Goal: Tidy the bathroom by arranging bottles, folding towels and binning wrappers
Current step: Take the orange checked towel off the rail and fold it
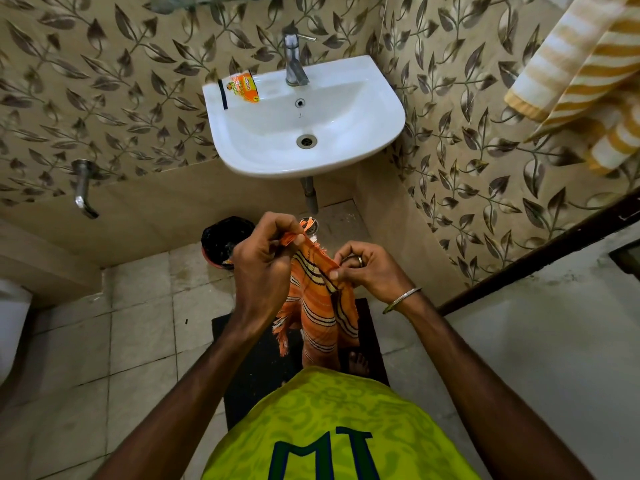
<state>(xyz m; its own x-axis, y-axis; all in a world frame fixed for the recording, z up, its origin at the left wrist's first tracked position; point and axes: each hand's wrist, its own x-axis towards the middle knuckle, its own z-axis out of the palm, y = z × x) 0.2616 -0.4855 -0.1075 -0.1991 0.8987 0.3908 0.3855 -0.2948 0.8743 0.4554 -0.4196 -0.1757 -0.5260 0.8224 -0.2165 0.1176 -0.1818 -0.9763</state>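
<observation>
An orange striped towel [320,306] with fringed ends hangs in front of me, below the sink. My left hand [263,261] pinches its upper left corner. My right hand [370,271] grips the upper edge a little to the right; a ring and a bangle show on it. An orange wrapper [244,87] lies on the left rim of the white sink [381,109]. A black bin [221,239] stands on the floor under the sink, partly hidden behind my left hand. Another orange scrap [308,223] lies on the floor by the drain pipe.
A chrome tap [294,60] stands at the sink's back. A yellow-and-white striped towel [585,74] hangs at the upper right. A wall spout [83,188] sticks out at the left. A dark mat [249,358] lies under my feet. A white toilet edge [10,327] shows at far left.
</observation>
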